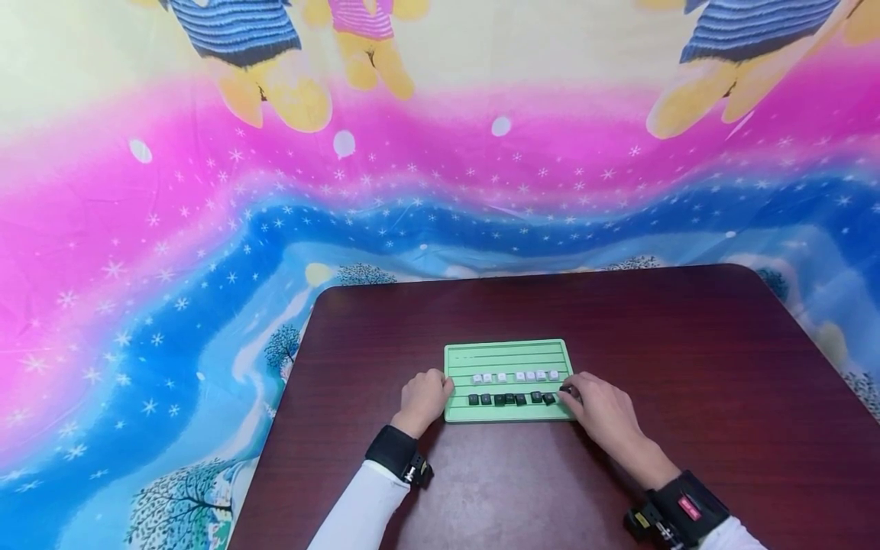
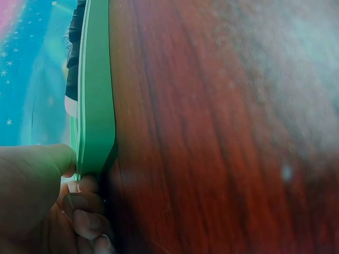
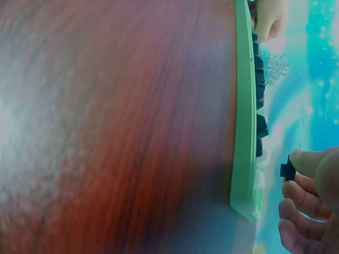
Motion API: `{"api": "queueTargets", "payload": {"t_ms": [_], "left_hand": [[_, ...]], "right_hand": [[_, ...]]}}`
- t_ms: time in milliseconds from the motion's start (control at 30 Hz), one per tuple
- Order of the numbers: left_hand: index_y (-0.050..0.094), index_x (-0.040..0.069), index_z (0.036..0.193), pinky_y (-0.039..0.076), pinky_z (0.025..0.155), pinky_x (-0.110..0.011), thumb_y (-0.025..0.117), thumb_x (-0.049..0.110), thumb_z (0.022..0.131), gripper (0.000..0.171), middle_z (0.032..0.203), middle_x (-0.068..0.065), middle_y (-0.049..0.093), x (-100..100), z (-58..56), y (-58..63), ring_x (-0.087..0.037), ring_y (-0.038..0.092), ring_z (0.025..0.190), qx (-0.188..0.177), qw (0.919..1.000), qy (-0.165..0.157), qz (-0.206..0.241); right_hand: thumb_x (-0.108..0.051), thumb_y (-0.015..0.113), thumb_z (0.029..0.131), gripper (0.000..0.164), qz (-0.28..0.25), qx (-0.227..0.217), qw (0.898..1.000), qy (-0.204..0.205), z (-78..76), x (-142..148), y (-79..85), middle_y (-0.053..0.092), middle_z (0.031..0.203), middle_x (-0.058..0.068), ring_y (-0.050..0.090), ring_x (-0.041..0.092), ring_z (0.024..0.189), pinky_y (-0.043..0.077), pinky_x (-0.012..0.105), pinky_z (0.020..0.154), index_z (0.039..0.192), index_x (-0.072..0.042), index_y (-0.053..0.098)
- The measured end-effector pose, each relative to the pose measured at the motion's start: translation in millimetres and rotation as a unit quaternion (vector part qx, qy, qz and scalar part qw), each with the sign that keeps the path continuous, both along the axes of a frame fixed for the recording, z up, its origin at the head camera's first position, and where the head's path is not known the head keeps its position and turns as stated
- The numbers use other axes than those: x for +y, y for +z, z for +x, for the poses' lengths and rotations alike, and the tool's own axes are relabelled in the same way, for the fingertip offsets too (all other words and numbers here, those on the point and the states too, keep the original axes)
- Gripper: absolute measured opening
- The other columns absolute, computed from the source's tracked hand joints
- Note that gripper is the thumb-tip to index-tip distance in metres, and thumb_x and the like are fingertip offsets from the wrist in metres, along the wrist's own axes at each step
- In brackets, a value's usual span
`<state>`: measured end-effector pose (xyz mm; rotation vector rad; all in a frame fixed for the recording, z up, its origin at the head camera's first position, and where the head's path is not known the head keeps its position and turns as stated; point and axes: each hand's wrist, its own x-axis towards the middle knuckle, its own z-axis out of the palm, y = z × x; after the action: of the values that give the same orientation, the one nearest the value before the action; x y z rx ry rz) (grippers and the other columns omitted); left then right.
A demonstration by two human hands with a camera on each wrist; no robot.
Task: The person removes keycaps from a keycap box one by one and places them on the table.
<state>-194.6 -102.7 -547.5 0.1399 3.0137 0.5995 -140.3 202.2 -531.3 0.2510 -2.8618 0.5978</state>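
A light green ridged board lies on the table, bearing a row of white keycaps and, nearer me, a row of black keycaps. My left hand grips the board's left edge; in the left wrist view the thumb is on its upper side, the curled fingers at its corner. At the right end, my right hand pinches one black keycap between thumb and fingers. The right wrist view shows that keycap apart from the board, with the other fingers loosely curled.
The dark reddish-brown table extends around the board, its far edge near a hanging cloth printed with snowflakes and bears. Black straps with small devices circle both wrists, such as the right wristband.
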Motion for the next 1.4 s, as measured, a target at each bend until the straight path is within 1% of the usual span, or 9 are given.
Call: {"api": "queueTargets", "payload": {"t_ms": [100,333,400,533,700,867,1067,1233,1400], "left_hand": [[0.035,0.019,0.055,0.03,0.049,-0.03,0.054,0.027,0.101,0.051,0.052,0.006,0.028,0.0,0.3,0.1,-0.015,0.037,0.047,-0.003,1.0,-0.001,-0.001],[0.036,0.019,0.055,0.031,0.049,-0.031,0.054,0.027,0.1,0.05,0.052,0.005,0.03,0.0,0.3,0.4,-0.015,0.04,0.047,-0.001,1.0,-0.002,0.0],[0.036,0.019,0.055,0.032,0.049,-0.031,0.055,0.027,0.1,0.05,0.052,0.005,0.03,-0.2,0.2,0.7,-0.015,0.041,0.048,0.0,1.0,-0.002,-0.001],[0.035,0.02,0.055,0.03,0.049,-0.03,0.053,0.029,0.101,0.051,0.052,0.006,0.029,-0.1,-0.3,0.3,-0.014,0.038,0.047,-0.006,1.0,-0.003,-0.002],[0.035,0.02,0.055,0.028,0.049,-0.029,0.053,0.029,0.101,0.05,0.052,0.006,0.028,0.2,-0.5,-0.4,-0.014,0.035,0.046,-0.008,1.0,-0.004,0.003],[0.035,0.02,0.055,0.03,0.05,-0.03,0.053,0.029,0.101,0.05,0.052,0.005,0.029,-0.3,-0.8,-0.3,-0.015,0.039,0.047,-0.007,1.0,-0.002,-0.001],[0.034,0.019,0.055,0.03,0.049,-0.03,0.054,0.026,0.1,0.05,0.052,0.006,0.027,-0.7,-0.1,-0.2,-0.015,0.037,0.047,0.004,1.0,-0.003,0.001],[0.033,0.019,0.054,0.027,0.048,-0.029,0.053,0.027,0.1,0.051,0.052,0.006,0.026,-0.8,-1.1,-0.7,-0.014,0.034,0.046,-0.004,1.0,-0.003,0.003],[0.034,0.019,0.054,0.029,0.048,-0.03,0.053,0.028,0.1,0.05,0.052,0.006,0.027,-1.3,-2.0,-2.4,-0.015,0.036,0.046,-0.009,1.0,0.0,0.004]], "right_hand": [[-0.025,0.079,0.087,0.017,0.003,0.0,1.0,0.004,1.9,-3.6,3.7,0.068,0.082,-0.001,0.059,0.009,0.063,0.042,0.028,0.051,0.096,-0.011,0.075],[-0.025,0.079,0.087,0.018,0.004,-0.008,1.0,0.007,4.9,-12.1,11.2,0.074,0.092,0.003,0.063,0.011,0.065,0.042,0.027,0.05,0.096,-0.011,0.076],[-0.025,0.08,0.086,0.017,0.002,-0.003,1.0,0.009,5.8,-14.9,12.6,0.074,0.092,0.003,0.062,0.011,0.065,0.042,0.027,0.05,0.095,-0.011,0.076],[-0.025,0.08,0.086,0.014,0.0,0.013,1.0,0.017,8.3,-21.1,13.8,0.072,0.086,-0.001,0.057,0.006,0.061,0.04,0.024,0.05,0.091,-0.014,0.076],[-0.025,0.081,0.085,0.011,-0.001,0.025,0.999,0.033,12.2,-31.3,12.5,0.068,0.079,-0.007,0.052,0.002,0.058,0.037,0.021,0.049,0.089,-0.018,0.075],[-0.027,0.083,0.082,0.015,0.006,0.023,0.999,0.042,15.1,-44.5,9.8,0.067,0.08,-0.009,0.057,0.003,0.062,0.043,0.023,0.052,0.092,-0.018,0.076],[-0.028,0.083,0.082,0.014,0.015,0.004,0.999,0.052,18.0,-59.8,8.1,0.067,0.079,-0.01,0.06,0.005,0.067,0.045,0.025,0.057,0.09,-0.019,0.075],[-0.029,0.083,0.082,0.015,0.019,-0.009,0.998,0.06,19.8,-68.7,5.4,0.067,0.081,-0.008,0.059,0.005,0.068,0.044,0.023,0.057,0.091,-0.019,0.075],[-0.031,0.083,0.082,0.016,0.024,-0.012,0.998,0.061,19.3,-75.5,1.3,0.068,0.082,-0.008,0.06,0.005,0.069,0.045,0.023,0.057,0.092,-0.02,0.075]]}}
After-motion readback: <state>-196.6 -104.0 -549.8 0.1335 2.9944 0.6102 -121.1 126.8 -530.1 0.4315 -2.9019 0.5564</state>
